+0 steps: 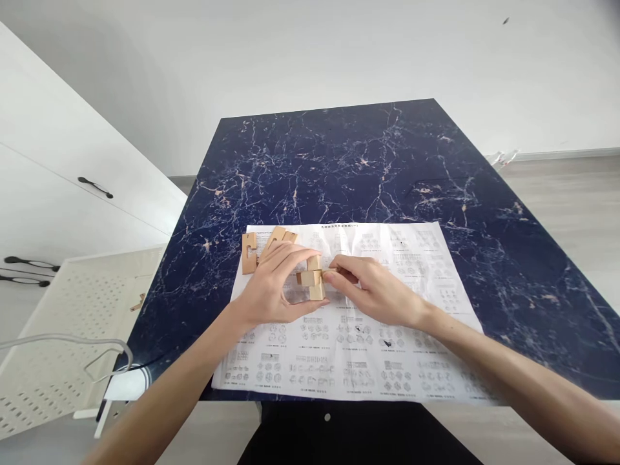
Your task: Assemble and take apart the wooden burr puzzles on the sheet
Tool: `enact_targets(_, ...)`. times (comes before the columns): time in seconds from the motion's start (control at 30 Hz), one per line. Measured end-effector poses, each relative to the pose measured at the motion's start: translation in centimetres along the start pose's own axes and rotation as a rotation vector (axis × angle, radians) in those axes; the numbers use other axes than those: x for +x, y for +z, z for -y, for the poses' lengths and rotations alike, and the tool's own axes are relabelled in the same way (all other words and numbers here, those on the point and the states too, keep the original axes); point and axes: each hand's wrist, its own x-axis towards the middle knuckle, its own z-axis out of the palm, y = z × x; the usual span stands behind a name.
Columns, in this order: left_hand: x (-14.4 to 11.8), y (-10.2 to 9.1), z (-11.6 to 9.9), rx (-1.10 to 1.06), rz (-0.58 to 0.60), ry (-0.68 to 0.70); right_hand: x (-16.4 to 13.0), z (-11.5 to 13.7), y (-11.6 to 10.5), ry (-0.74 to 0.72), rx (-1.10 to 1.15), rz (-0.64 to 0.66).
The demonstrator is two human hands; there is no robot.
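Over the printed instruction sheet (329, 361), several light wooden blocks of an interlocking puzzle (310, 278) are joined crosswise. My left hand (271, 284) curves around it, fingers at the top block and thumb at the bottom one. From the right, my right hand (371, 287) pinches a wooden piece between thumb and forefinger at the puzzle's right side; most of that piece is hidden by the fingers. Behind my left hand lie more notched wooden pieces: one at the left (248, 254) and others leaning together (277, 237), partly covered by my knuckles.
The sheet lies on a dark blue marble-patterned table (329, 168). White cabinets (72, 148) with black handles stand at the left. A cream perforated board (62, 336) with a grey cable (72, 338) sits beside the table's left edge. A white wall (314, 58) rises behind.
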Motion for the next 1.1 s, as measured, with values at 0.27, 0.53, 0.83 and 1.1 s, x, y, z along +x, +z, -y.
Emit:
enact_targets(0.27,-0.5,0.0,0.2,-0.093,0.104,-0.097,0.0,-0.8,0.6,0.03,-0.006,0.03)
enact_targets(0.53,-0.5,-0.2,0.4,-0.205,0.172,-0.177,-0.1,-0.7,0.0,-0.093,-0.134,0.068)
enact_targets(0.83,0.0,-0.8,-0.2,-0.298,0.232,-0.263,-0.7,0.0,0.1,-0.145,-0.164,0.048)
enact_targets(1.1,0.7,-1.8,-0.9,-0.455,0.27,-0.347,-0.5,1.9,-1.9,-0.527,-0.593,0.075)
